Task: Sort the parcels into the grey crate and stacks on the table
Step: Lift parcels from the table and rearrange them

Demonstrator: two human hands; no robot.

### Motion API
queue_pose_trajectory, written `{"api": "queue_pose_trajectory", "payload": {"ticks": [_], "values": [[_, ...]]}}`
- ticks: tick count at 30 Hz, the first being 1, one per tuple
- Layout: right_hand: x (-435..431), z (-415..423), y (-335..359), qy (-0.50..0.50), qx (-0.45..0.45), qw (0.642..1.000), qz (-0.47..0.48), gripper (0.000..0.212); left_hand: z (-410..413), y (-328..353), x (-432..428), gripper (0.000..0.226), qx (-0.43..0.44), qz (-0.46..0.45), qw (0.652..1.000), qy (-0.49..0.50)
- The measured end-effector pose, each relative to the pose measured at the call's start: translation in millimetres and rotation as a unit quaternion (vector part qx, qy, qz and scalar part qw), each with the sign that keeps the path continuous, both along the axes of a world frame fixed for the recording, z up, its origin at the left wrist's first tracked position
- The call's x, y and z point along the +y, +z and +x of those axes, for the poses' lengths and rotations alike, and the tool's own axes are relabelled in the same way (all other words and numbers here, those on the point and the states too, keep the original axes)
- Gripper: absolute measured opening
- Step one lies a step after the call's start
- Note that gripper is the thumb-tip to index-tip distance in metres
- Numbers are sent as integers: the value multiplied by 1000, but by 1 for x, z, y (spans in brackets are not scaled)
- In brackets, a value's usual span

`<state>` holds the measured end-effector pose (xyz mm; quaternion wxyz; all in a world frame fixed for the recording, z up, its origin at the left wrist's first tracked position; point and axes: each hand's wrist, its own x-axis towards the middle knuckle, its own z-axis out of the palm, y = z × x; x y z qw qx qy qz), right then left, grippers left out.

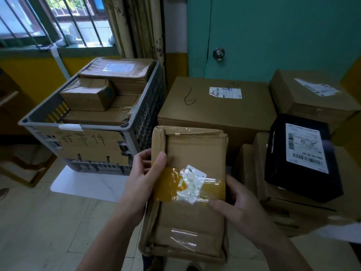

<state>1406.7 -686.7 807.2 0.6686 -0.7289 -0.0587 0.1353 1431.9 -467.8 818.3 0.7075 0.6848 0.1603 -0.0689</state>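
Observation:
A flat brown cardboard parcel (pixel 191 218) with yellow tape and a torn white label is held in front of me, over the floor. My left hand (pixel 140 184) grips its left edge, thumb on the top face. My right hand (pixel 236 206) grips its right edge, thumb across the tape. The grey crate (pixel 148 106) stands to the left, holding several brown parcels, a small box (pixel 88 94) on top. To the right are stacked parcels: a large box marked "6" (pixel 214 112), a black box (pixel 300 159) with a white label, and a brown box (pixel 312 94) behind it.
A teal door (pixel 273 36) with a round knob stands behind the stacks. A barred window (pixel 54 22) and a curtain are at the back left. The crate sits on a white board (pixel 88 186) over the tiled floor. Wooden furniture lies at far left.

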Motion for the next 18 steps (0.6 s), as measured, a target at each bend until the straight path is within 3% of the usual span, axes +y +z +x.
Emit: {"api": "queue_pose_trajectory", "payload": {"ticks": [5,10,13,15,18], "values": [[-4,-7,-5,30,-15,999,-30,43,-11,1,-1,71,-56,-16,998,-12],[-7,-10,-25,85,34,989,-118,44,-12,-5,-2,104,-16,-45,999,18],[-8,-9,-30,100,42,984,-140,37,-9,-6,-2,91,20,-25,999,34],[-4,-7,-24,80,44,988,-122,52,-5,-7,-2,80,26,-21,999,43],[4,0,-14,-33,21,996,-75,86,-5,-7,-4,80,-1,-9,999,42]]}}
